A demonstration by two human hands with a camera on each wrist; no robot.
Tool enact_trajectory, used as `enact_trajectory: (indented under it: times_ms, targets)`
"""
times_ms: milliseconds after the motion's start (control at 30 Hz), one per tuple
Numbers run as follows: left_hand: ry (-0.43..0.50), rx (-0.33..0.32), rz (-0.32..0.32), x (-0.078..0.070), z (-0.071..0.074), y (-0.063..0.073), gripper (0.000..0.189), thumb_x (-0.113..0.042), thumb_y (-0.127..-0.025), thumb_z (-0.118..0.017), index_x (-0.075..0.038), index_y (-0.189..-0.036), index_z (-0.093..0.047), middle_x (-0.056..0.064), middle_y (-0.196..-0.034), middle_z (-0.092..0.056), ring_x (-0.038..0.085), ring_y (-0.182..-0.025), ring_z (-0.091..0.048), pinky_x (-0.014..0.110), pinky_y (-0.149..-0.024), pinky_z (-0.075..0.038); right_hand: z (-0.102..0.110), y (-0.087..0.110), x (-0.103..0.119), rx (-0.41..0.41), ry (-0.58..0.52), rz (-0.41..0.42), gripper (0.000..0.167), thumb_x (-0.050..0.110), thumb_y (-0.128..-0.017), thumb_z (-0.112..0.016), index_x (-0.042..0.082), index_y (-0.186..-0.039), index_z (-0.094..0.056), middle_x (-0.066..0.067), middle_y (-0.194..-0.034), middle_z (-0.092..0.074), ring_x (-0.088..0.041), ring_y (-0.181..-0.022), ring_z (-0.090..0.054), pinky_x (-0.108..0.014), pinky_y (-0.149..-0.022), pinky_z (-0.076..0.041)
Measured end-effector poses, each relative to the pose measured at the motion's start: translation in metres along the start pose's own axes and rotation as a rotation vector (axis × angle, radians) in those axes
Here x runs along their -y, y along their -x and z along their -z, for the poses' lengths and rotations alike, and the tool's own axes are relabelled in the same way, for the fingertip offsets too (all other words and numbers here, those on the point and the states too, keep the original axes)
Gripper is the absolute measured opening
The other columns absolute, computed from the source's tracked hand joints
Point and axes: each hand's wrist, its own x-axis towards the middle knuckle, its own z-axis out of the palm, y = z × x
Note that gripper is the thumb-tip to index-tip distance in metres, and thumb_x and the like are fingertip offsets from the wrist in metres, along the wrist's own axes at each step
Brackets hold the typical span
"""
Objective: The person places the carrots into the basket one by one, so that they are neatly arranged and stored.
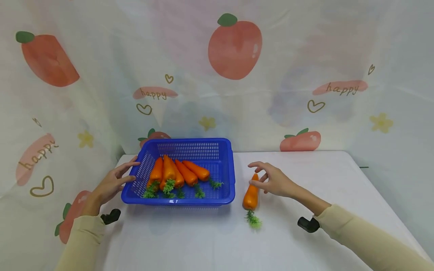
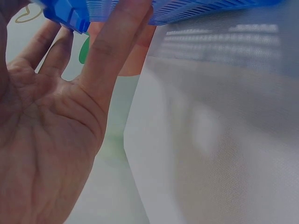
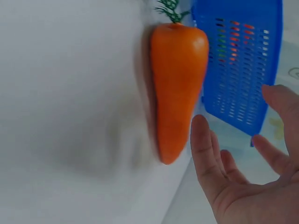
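Observation:
A blue plastic basket (image 1: 182, 201) stands on the table, holding several orange carrots (image 1: 186, 173) with green leafy tops. At its left side, my left hand (image 1: 113, 183) touches the rim with fairly straight, spread fingers; the left wrist view shows the palm beside the basket's underside. One more carrot (image 1: 251, 196) lies on the table to the right of the basket, its tip away from me and its leaves towards me. My right hand (image 1: 274, 181) hovers by that carrot's tip, fingers spread and slightly bent. In the right wrist view a gap shows between the fingers and the carrot (image 3: 179, 79).
A white cloth covers the table (image 1: 190, 241). Behind it and at both sides hangs a pale curtain (image 1: 190, 56) printed with fruit, hearts and words. Dark curved pieces (image 1: 308, 224) sit near both wrists.

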Motion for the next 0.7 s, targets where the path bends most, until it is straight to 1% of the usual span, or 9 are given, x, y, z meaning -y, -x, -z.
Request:
enact_trajectory:
  times_ms: [133,200,367,433,567,700]
  targets:
    - [-0.004,0.003,-0.004,0.000,0.001,0.000,0.057,-0.017,-0.105,-0.059,-0.010,-0.157,-0.038,-0.001,-0.174,-0.006,0.052,-0.152,-0.013,0.061,-0.095,-0.054,-0.010,0.001,-0.010,-0.008,-0.011,-0.040,0.054,0.021,-0.093,-0.077,0.007,-0.140,-0.053,-0.032,-0.124,-0.053,-0.031,-0.080,-0.070,-0.035,-0.057,-0.061]
    - [-0.008,0.002,-0.005,0.000,0.001,0.000,0.057,-0.017,-0.105,-0.059,-0.011,-0.157,-0.039,0.000,-0.174,-0.006,0.052,-0.152,-0.014,0.060,-0.094,-0.054,-0.014,0.001,-0.015,-0.009,-0.022,-0.069,0.054,0.021,-0.093,-0.077,0.007,-0.140,-0.053,-0.032,-0.125,-0.051,-0.032,-0.078,-0.070,-0.036,-0.057,-0.061]
    - [-0.009,-0.001,-0.002,-0.001,0.000,0.000,0.057,-0.018,-0.104,-0.060,-0.012,-0.158,-0.039,-0.001,-0.174,-0.006,0.052,-0.152,-0.014,0.060,-0.094,-0.055,-0.022,0.001,-0.025,-0.033,-0.011,-0.136,0.054,0.023,-0.092,-0.078,0.006,-0.138,-0.054,-0.029,-0.123,-0.050,-0.026,-0.075,-0.065,-0.034,-0.055,-0.060]
    - [-0.003,0.000,-0.001,-0.002,0.000,0.000,0.057,-0.017,-0.105,-0.060,-0.011,-0.157,-0.039,-0.001,-0.174,-0.006,0.051,-0.152,-0.014,0.058,-0.094,-0.055,-0.024,0.000,-0.028,-0.050,0.009,-0.143,0.054,0.023,-0.092,-0.078,0.005,-0.137,-0.054,-0.028,-0.120,-0.051,-0.024,-0.075,-0.062,-0.032,-0.054,-0.059]
    - [0.000,-0.002,0.002,-0.004,-0.001,0.001,0.056,-0.017,-0.105,-0.059,-0.011,-0.157,-0.039,0.000,-0.174,-0.005,0.051,-0.152,-0.015,0.055,-0.093,-0.057,-0.029,-0.001,-0.033,-0.068,0.041,-0.144,0.053,0.026,-0.092,-0.078,0.005,-0.134,-0.056,-0.027,-0.116,-0.053,-0.021,-0.068,-0.058,-0.029,-0.052,-0.056]
    - [-0.003,-0.002,-0.003,-0.005,-0.001,0.002,0.056,-0.016,-0.105,-0.059,-0.012,-0.157,-0.040,0.001,-0.174,-0.004,0.052,-0.152,-0.015,0.056,-0.093,-0.056,-0.033,-0.001,-0.034,-0.059,0.043,-0.158,0.051,0.029,-0.092,-0.077,0.005,-0.133,-0.057,-0.025,-0.112,-0.055,-0.020,-0.058,-0.055,-0.029,-0.050,-0.055]
